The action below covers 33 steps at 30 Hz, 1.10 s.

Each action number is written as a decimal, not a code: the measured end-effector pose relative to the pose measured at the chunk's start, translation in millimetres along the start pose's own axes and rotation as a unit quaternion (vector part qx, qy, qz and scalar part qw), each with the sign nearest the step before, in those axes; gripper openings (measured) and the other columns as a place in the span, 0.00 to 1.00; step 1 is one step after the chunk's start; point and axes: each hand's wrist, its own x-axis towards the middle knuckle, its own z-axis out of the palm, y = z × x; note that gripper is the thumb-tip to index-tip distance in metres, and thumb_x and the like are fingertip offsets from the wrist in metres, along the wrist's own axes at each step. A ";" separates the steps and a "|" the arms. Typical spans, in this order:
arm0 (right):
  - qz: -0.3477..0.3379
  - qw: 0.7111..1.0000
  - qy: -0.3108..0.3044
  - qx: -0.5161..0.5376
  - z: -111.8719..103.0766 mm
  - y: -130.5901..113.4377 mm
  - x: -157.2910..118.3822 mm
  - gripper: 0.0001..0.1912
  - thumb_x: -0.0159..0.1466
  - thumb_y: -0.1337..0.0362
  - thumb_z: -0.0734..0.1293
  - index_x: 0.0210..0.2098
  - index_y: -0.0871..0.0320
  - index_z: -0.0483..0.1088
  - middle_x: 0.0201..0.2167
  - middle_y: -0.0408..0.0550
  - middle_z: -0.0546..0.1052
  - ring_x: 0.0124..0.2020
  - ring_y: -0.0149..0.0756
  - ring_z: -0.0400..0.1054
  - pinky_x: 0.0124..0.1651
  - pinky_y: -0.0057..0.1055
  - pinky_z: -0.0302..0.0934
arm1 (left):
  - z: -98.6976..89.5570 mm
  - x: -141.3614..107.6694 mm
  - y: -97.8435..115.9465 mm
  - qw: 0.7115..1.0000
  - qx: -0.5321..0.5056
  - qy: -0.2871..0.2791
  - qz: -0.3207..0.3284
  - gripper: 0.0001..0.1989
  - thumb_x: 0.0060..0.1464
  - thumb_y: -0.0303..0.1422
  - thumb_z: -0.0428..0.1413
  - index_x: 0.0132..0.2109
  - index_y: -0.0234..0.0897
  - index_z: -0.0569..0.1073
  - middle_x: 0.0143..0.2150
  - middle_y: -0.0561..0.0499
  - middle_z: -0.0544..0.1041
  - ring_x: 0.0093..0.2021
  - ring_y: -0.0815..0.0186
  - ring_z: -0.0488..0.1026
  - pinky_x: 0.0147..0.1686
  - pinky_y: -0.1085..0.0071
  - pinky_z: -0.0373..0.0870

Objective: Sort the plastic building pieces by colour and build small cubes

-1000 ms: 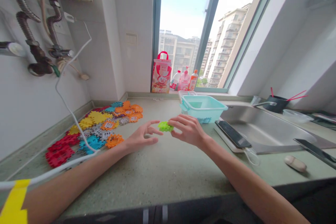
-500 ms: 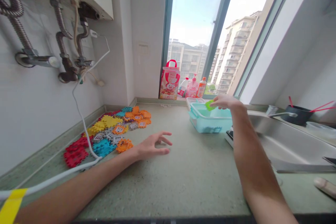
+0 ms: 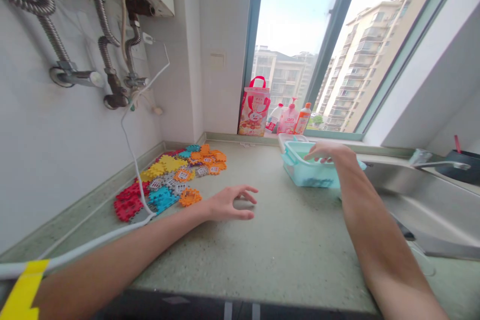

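Observation:
My right hand (image 3: pixel 325 152) reaches over the turquoise plastic box (image 3: pixel 298 172), its fingers apart and pointing down at the opening; no piece shows in them. Dark shapes show through the box's front wall, but its contents are mostly hidden. My left hand (image 3: pixel 231 203) hovers just above the counter, fingers and thumb spread, holding nothing. To its left lies a pile of flat toothed building pieces: an orange piece (image 3: pixel 190 197) closest to the wrist, then blue pieces (image 3: pixel 163 201), yellow pieces (image 3: pixel 168 164) and red pieces (image 3: pixel 129 201), with grey ones among them.
A white cable (image 3: pixel 141 185) runs down across the pile's left side. The steel sink (image 3: pixel 423 200) with its faucet (image 3: pixel 446 164) is at the right. Along the windowsill stand a pink bag (image 3: pixel 255 112) and several bottles, one a pink pump bottle (image 3: pixel 288 120).
The green piece that was in my right hand is no longer visible, and its fingers have opened over the box. The view has turned slightly right; my left hand stays spread.

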 end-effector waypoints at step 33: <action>-0.381 0.924 -0.006 0.026 173.6 -106.2 -132.8 0.11 0.68 0.65 0.63 0.46 0.54 0.76 0.30 0.44 0.81 0.29 0.34 0.72 0.34 0.29 0.50 | -62.3 -19.9 -26.6 0.844 0.524 0.073 0.085 0.16 0.64 0.35 0.58 0.56 0.39 0.79 0.46 0.45 0.83 0.49 0.57 0.78 0.53 0.59 0.72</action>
